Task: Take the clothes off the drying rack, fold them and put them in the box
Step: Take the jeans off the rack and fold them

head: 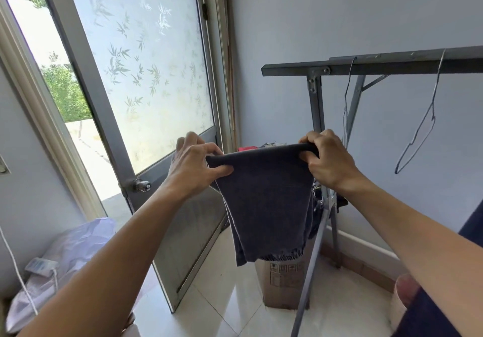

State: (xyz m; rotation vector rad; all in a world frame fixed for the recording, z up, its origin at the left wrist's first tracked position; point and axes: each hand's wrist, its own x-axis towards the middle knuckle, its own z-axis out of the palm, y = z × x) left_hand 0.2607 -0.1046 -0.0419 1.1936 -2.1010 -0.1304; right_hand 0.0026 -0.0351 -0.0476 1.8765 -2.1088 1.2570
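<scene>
I hold a dark grey garment (266,201), doubled over, in the air in front of me. My left hand (194,165) pinches its upper left corner. My right hand (328,159) grips the upper right corner of the fold. The cloth hangs down over a cardboard box (283,282) on the floor, whose top is partly hidden; red and dark clothes (248,149) show behind the fold. The grey metal drying rack (366,63) stands to the right, with two bare wire hangers (418,127) on its top bar.
An open metal door with frosted leaf-pattern glass (146,75) stands left of the box. A white plastic bag (65,255) lies on the floor at lower left. White tiled floor (224,297) spreads around the box. A rack leg (311,263) slants past the box.
</scene>
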